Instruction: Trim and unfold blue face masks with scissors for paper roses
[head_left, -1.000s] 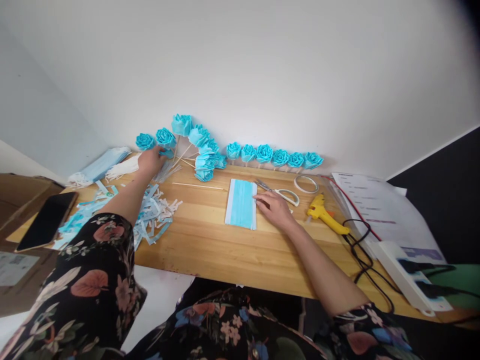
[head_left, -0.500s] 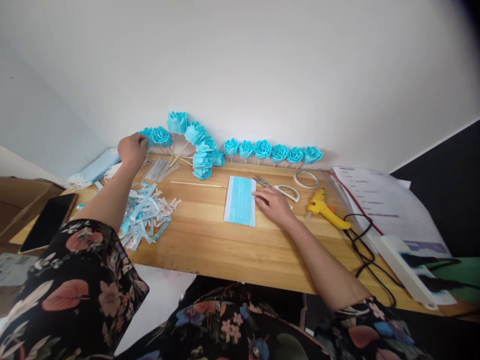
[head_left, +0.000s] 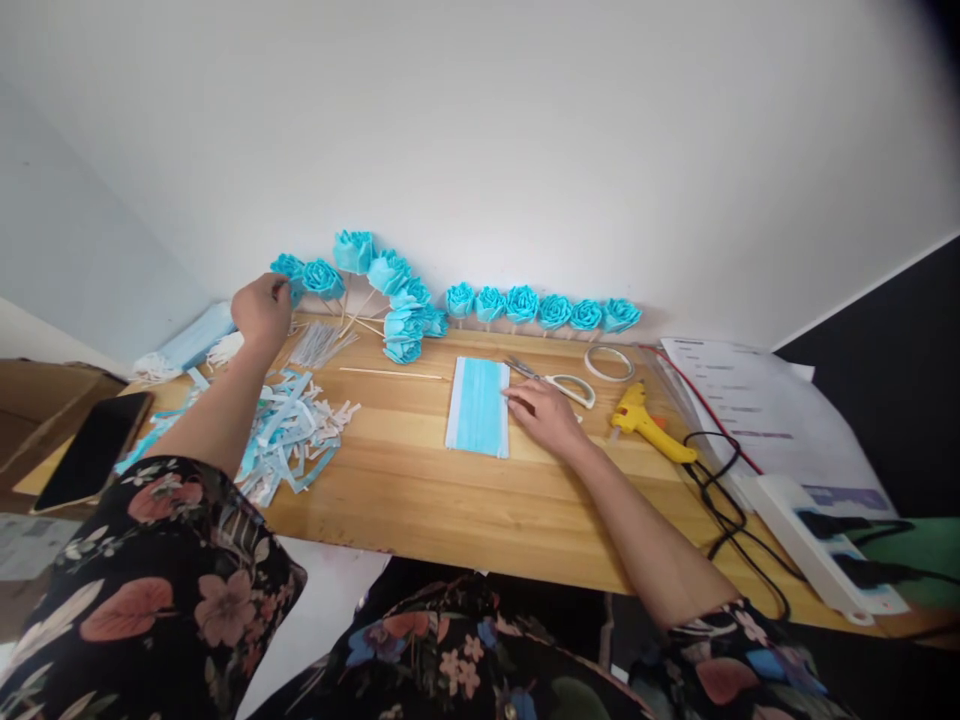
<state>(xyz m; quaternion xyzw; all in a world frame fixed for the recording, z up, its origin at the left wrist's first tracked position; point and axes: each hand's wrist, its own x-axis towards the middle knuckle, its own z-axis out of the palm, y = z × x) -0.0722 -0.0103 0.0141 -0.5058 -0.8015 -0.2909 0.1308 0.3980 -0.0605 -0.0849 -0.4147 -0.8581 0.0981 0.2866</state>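
Note:
My left hand (head_left: pixel 262 308) is closed beside the leftmost blue flower (head_left: pixel 289 270) at the back left; what its fingers hold, if anything, is too small to tell. Flat on the wooden table lies a blue mask sheet (head_left: pixel 478 408) with white edges. My right hand (head_left: pixel 546 412) rests at the sheet's right edge, fingertips touching it, fingers slightly curled and apart. Behind that hand are scissors (head_left: pixel 570 388) with a white handle. A thin wooden stick (head_left: pixel 391 373) lies left of the sheet.
Blue flowers (head_left: pixel 523 304) line the wall. Cut strips (head_left: pixel 289 430), thin wires (head_left: pixel 322 345), a phone (head_left: pixel 94 450) and stacked masks (head_left: pixel 191 340) are left. Right are a tape roll (head_left: pixel 609 363), yellow glue gun (head_left: pixel 649 425), papers (head_left: pixel 750 400) and a power strip (head_left: pixel 821 545).
My left hand has moved slightly left and down, showing more of the leftmost flower. The view has shifted a little. My right hand stays at the sheet's edge.

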